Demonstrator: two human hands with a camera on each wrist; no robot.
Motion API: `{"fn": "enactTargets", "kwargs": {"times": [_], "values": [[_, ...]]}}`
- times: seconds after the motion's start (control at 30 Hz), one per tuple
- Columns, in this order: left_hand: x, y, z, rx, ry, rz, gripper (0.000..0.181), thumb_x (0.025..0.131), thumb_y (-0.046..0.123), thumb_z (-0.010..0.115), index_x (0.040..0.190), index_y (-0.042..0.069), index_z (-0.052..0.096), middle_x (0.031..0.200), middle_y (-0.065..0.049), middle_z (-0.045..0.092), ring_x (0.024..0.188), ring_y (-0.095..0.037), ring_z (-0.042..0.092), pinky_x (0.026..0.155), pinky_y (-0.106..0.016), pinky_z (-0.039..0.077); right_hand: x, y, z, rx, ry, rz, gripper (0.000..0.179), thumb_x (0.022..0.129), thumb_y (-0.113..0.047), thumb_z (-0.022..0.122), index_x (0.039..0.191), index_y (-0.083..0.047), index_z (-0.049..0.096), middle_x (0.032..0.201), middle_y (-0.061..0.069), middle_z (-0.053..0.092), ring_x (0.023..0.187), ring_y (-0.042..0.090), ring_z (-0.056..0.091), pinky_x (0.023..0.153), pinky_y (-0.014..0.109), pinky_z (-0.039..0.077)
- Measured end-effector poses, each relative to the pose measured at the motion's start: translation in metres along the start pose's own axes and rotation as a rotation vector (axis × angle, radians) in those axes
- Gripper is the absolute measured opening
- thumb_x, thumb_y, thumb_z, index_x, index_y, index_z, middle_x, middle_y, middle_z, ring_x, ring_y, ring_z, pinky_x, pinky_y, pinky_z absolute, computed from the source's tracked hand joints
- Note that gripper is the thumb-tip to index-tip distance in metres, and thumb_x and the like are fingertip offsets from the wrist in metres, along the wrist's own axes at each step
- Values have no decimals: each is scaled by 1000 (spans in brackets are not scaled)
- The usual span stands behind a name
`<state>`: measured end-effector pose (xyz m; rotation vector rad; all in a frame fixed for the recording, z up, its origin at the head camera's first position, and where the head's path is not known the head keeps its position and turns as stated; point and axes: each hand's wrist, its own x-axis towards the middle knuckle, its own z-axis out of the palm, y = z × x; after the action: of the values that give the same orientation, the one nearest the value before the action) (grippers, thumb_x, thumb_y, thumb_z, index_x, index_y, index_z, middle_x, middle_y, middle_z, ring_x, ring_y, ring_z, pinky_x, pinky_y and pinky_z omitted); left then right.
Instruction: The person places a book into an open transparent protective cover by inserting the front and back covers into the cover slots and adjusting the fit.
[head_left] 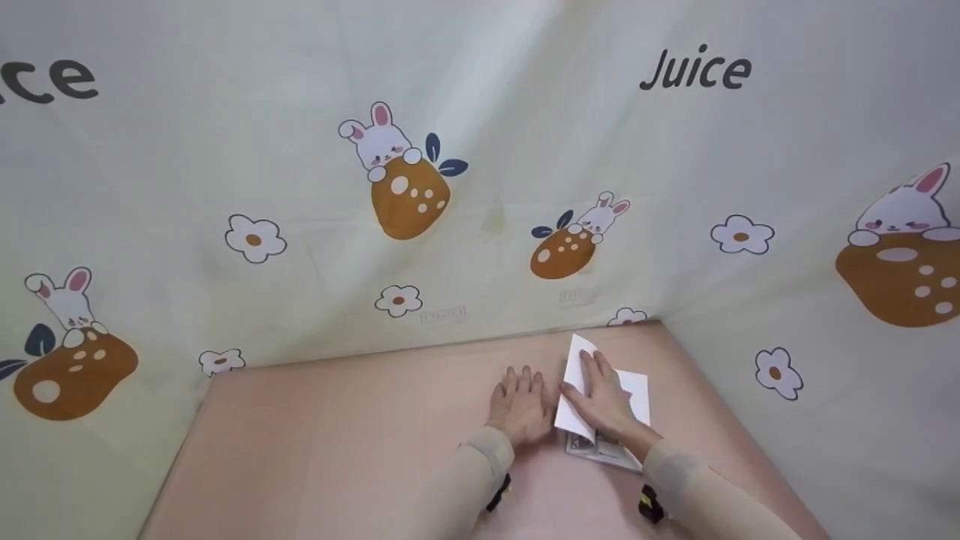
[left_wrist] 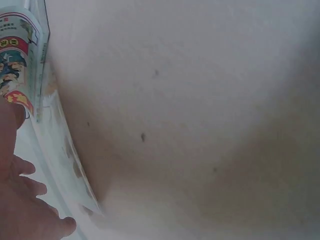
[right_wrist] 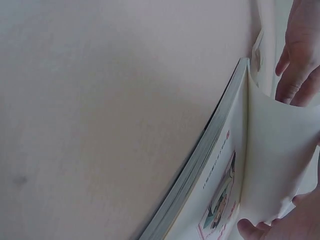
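A book (head_left: 596, 448) lies on the table beneath my right hand (head_left: 604, 401), one white leaf (head_left: 572, 367) lifted and leaning left. That hand's fingers are stretched along the leaf, its thumb spread toward the leaf's left edge. Just left of it my left hand (head_left: 523, 401) rests palm down, fingers extended, beside the book. In the right wrist view the leaf (right_wrist: 277, 150) bows up from the spine, with fingers behind it at upper right and a thumb low at the right. A colourful printed page (left_wrist: 15, 60) curves at the left of the left wrist view.
The pink tabletop (head_left: 337, 435) reaches a cloth backdrop (head_left: 487, 172) printed with rabbits, flowers and orange fruit. The cloth also rises along the table's left and right edges. A black band piece (head_left: 650, 504) shows under the right sleeve.
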<state>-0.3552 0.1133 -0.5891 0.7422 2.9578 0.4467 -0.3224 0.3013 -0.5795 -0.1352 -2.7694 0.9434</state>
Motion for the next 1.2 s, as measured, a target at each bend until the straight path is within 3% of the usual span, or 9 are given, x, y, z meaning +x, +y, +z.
{"fn": "enactTargets", "kwargs": {"times": [0.17, 0.27, 0.43, 0.5, 0.67, 1.0, 1.2], "values": [[-2, -6, 9, -14, -77, -54, 74, 113, 48, 34, 175, 9, 37, 187, -15, 29, 176, -46, 18, 141, -65, 24, 0, 0, 5, -42, -6, -32, 86, 103, -45, 69, 172, -3, 40, 182, 32, 28, 166, 59, 32, 128, 81, 36], [-5, -8, 10, -2, -125, -73, 79, 110, 55, 33, 177, 11, 33, 189, -12, 24, 178, -45, 14, 143, -63, 19, 0, -1, 6, -67, -17, -50, 85, 103, -43, 71, 171, -1, 40, 182, 33, 27, 167, 59, 30, 130, 78, 36], [-7, -10, 13, 34, -151, -79, 86, 108, 63, 34, 179, 14, 28, 191, -9, 19, 178, -44, 10, 144, -61, 14, 0, -2, 9, -112, -40, -62, 86, 102, -44, 70, 171, -1, 40, 183, 33, 26, 168, 59, 29, 132, 76, 35], [-6, -11, 15, 58, -149, -80, 87, 108, 65, 36, 179, 15, 29, 191, -9, 20, 178, -44, 11, 144, -61, 16, 0, -1, 10, -127, -53, -58, 87, 102, -45, 69, 172, -1, 40, 183, 33, 25, 168, 59, 28, 133, 74, 34], [-7, -14, 18, 18, -147, -92, 90, 109, 70, 36, 180, 16, 26, 192, -9, 15, 179, -44, 6, 145, -61, 12, 0, 0, 13, -157, -78, -58, 88, 102, -43, 71, 172, -1, 39, 183, 34, 21, 169, 60, 25, 135, 74, 29], [-6, -11, 22, -12, -115, -101, 77, 114, 57, 33, 179, 16, 29, 191, -10, 18, 178, -44, 8, 144, -63, 13, 0, 4, 14, -197, -125, -15, 88, 104, -45, 67, 173, 0, 36, 185, 34, 16, 171, 58, 20, 138, 71, 26], [-11, -8, 12, 11, -88, -100, 77, 115, 58, 34, 179, 15, 30, 191, -11, 20, 179, -42, 10, 144, -61, 15, 0, 0, 16, -207, -111, -16, 84, 105, -43, 67, 170, 3, 41, 183, 36, 18, 170, 61, 21, 135, 75, 29]]}}
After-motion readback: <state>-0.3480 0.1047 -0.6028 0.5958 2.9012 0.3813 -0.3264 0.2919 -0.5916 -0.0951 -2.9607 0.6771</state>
